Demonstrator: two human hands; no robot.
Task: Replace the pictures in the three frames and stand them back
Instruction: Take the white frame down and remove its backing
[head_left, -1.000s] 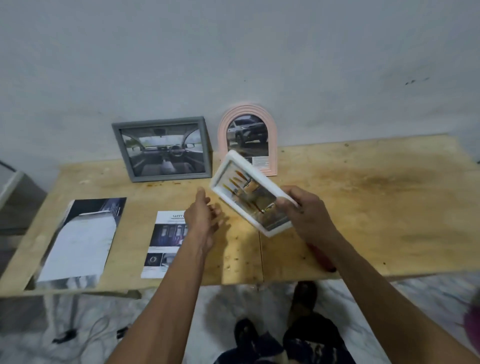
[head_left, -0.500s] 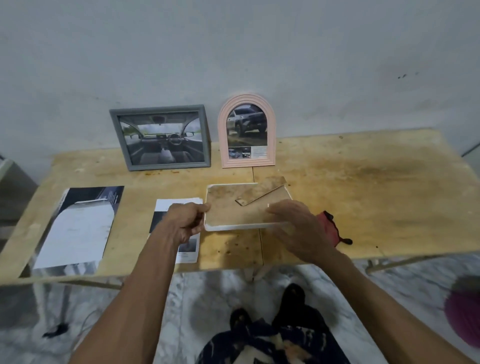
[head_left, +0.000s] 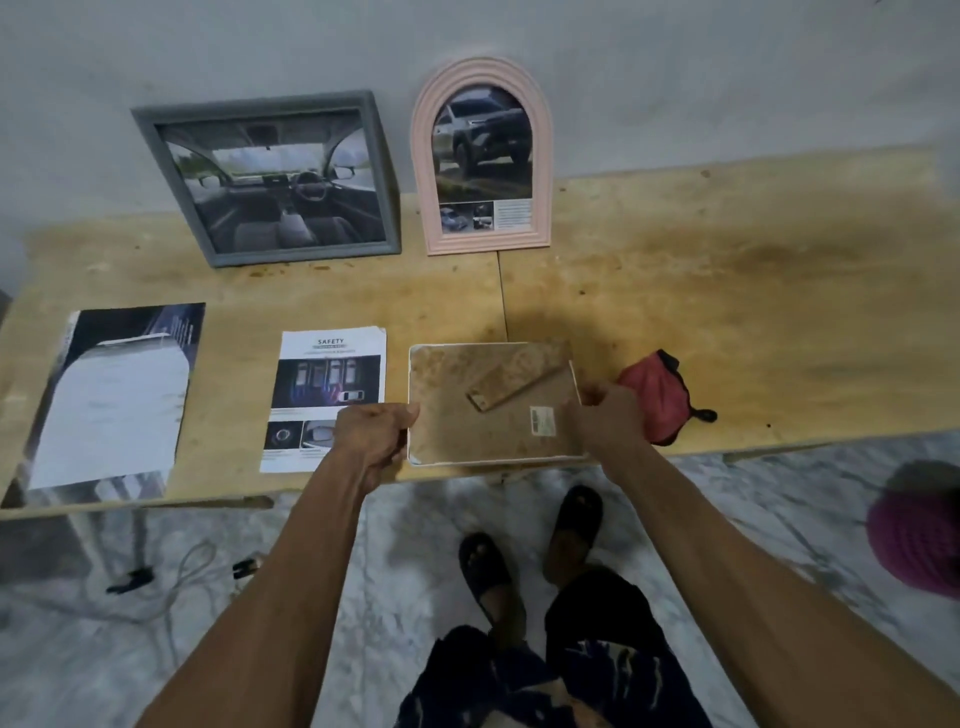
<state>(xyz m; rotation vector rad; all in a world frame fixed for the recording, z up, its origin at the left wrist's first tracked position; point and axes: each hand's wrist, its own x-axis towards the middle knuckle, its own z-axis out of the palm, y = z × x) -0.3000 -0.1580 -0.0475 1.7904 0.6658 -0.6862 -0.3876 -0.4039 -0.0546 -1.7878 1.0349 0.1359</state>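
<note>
at the far left of the worktop (head_left: 727, 291) a large loose print (head_left: 111, 395) lies flat, and just right of it a smaller safety leaflet (head_left: 330, 384) lies flat too. behind them, leaning on the wall, the grey frame (head_left: 270, 176) stands with a car-interior picture in it, and beside it the pink arched frame (head_left: 483, 156) stands with a picture of a car. whether those two already carry their new pictures i cannot tell. the left hand (head_left: 371, 441) is curled round the left edge of the white frame (head_left: 488, 405), which lies face down near the front edge, its brown backing and folded stand facing up. the right hand (head_left: 608, 421) grips its right edge, fingers clenched on it. this one looks to me like the frame in hand: back not yet opened, picture not yet swapped, not yet stood up. a red pouch (head_left: 657, 395) lies just right of it.
</note>
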